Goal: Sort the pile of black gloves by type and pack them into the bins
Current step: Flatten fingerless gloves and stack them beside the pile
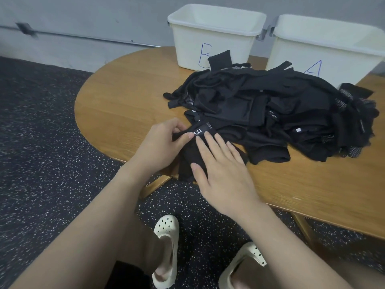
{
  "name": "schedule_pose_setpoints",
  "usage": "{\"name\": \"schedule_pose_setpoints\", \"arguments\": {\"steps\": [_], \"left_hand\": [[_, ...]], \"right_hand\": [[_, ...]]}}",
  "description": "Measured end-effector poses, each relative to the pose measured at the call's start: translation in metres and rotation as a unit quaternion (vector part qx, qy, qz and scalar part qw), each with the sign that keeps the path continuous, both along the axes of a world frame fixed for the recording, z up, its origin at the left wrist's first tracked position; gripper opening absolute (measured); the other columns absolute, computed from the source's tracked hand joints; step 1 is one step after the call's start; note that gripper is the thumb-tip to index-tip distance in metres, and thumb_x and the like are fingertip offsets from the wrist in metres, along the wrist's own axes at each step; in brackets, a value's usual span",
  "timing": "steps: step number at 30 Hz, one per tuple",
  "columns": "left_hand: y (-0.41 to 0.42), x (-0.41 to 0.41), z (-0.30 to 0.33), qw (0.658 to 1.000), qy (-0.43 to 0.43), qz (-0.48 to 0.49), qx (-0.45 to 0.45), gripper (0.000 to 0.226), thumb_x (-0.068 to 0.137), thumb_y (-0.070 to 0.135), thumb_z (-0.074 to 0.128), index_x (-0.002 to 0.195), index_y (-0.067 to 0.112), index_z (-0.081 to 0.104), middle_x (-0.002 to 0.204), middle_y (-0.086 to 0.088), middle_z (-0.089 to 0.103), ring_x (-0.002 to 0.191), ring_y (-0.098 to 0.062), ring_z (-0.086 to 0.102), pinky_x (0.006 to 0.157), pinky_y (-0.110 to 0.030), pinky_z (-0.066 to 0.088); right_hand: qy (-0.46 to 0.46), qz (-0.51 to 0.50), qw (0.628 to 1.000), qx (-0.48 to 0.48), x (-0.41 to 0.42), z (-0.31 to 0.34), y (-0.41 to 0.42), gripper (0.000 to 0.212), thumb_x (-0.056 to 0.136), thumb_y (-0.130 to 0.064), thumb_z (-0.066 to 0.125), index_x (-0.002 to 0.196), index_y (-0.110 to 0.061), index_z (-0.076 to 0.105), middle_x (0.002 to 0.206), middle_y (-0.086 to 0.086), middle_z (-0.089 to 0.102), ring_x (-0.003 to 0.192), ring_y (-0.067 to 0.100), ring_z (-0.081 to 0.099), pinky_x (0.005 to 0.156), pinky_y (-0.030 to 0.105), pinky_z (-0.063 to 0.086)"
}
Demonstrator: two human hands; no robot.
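Glove [188,155]: black knit, lying at the near edge of the table [116,105], its lower end hanging just over that edge. Your left hand [161,142] pinches the cuff end between thumb and fingers, right beside a small black label [199,131] with white print reading "5.11". Your right hand [220,170] lies flat on the glove, palm down and fingers spread, gripping nothing; its fingertips reach up to the label.

Pile of gloves [270,113]: black, loose and tangled, heaped just beyond and to the right of your hands, touching the glove you hold. Fabrics mixed: plain matte knit, plus several pieces with patches of white dots. A few small white tags show among the folds. One cuff stands up at the far side against the bin marked B.

Bin marked B [216,38]: white plastic, rectangular with rounded corners and a rolled rim, blue handwritten letter on its front wall, at the far edge of the table. What you see of the inside is bare; the bottom is out of sight.

Bin marked A [325,49]: same make, just to the right of the first, blue letter partly hidden by the pile. Contents cannot be told.

Table: wood, honey-coloured, smooth grain, rounded left end.

Floor [41,142]: dark, speckled white.

Shoes [166,251]: cream, perforated clogs, one on each of your feet below the table edge.
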State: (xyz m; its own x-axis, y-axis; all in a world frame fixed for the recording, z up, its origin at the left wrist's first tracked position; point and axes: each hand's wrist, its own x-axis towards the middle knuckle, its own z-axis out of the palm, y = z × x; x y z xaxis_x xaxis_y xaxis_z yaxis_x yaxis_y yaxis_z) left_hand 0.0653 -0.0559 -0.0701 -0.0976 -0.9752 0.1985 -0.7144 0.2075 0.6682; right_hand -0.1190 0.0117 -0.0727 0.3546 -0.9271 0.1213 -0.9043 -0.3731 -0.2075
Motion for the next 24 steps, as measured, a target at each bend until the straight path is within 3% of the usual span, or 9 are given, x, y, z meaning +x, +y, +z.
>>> {"name": "schedule_pose_setpoints", "arguments": {"steps": [6, 10, 14, 18, 21, 24], "left_hand": [[-0.001, 0.005, 0.003, 0.999, -0.019, 0.021, 0.023, 0.013, 0.094, 0.038, 0.070, 0.093, 0.025, 0.067, 0.081, 0.015, 0.059, 0.068, 0.000, 0.050, 0.062, -0.024, 0.036], [0.002, 0.006, 0.003, 0.999, -0.022, 0.025, 0.023, 0.015, 0.094, 0.039, 0.070, 0.095, 0.024, 0.068, 0.083, 0.016, 0.059, 0.069, 0.001, 0.050, 0.063, -0.025, 0.036], [0.002, 0.005, 0.003, 0.999, -0.035, 0.015, 0.012, 0.035, 0.091, 0.049, 0.069, 0.109, 0.019, 0.069, 0.096, 0.012, 0.058, 0.082, 0.000, 0.053, 0.080, -0.031, 0.047], [0.005, 0.001, 0.016, 0.996, -0.024, -0.001, 0.086, 0.054, 0.083, 0.061, 0.072, 0.118, 0.020, 0.069, 0.108, 0.012, 0.067, 0.105, -0.010, 0.062, 0.096, -0.036, 0.051], [0.005, 0.001, 0.017, 0.993, -0.019, -0.029, 0.113, 0.030, 0.081, 0.052, 0.080, 0.091, 0.025, 0.072, 0.087, 0.011, 0.074, 0.088, -0.011, 0.069, 0.085, -0.042, 0.057], [0.005, 0.008, 0.019, 0.993, -0.008, -0.028, 0.118, 0.020, 0.083, 0.045, 0.081, 0.087, 0.029, 0.070, 0.086, 0.012, 0.073, 0.086, -0.012, 0.069, 0.081, -0.040, 0.059]], "right_hand": [[0.021, -0.028, 0.999, 0.025, -0.012, 0.000, 0.011, 0.079, 0.100, -0.065, 0.011, 0.164, -0.019, 0.017, 0.172, 0.007, 0.008, 0.159, 0.019, 0.002, 0.129, 0.037, 0.003], [0.039, -0.045, 0.997, 0.054, -0.024, 0.005, 0.022, 0.092, 0.094, -0.076, 0.002, 0.165, -0.018, 0.002, 0.172, 0.007, -0.009, 0.158, 0.016, -0.013, 0.128, 0.035, -0.007], [0.035, -0.050, 0.996, 0.060, -0.027, 0.008, 0.024, 0.097, 0.090, -0.080, -0.003, 0.165, -0.019, -0.002, 0.171, 0.003, -0.014, 0.156, 0.013, -0.018, 0.127, 0.032, -0.012], [0.003, -0.058, 0.997, 0.048, -0.026, 0.011, 0.020, 0.094, 0.091, -0.079, -0.002, 0.165, -0.023, 0.012, 0.173, -0.001, 0.000, 0.157, 0.009, -0.008, 0.126, 0.029, -0.010], [-0.037, -0.062, 0.997, 0.034, -0.028, 0.016, 0.014, 0.086, 0.094, -0.074, 0.005, 0.161, -0.025, 0.029, 0.170, -0.006, 0.019, 0.156, 0.005, 0.007, 0.124, 0.024, -0.008], [-0.038, -0.033, 0.999, 0.015, -0.027, 0.017, 0.009, 0.073, 0.101, -0.065, 0.017, 0.159, -0.025, 0.037, 0.168, -0.008, 0.026, 0.155, 0.003, 0.011, 0.126, 0.025, -0.006]]}}
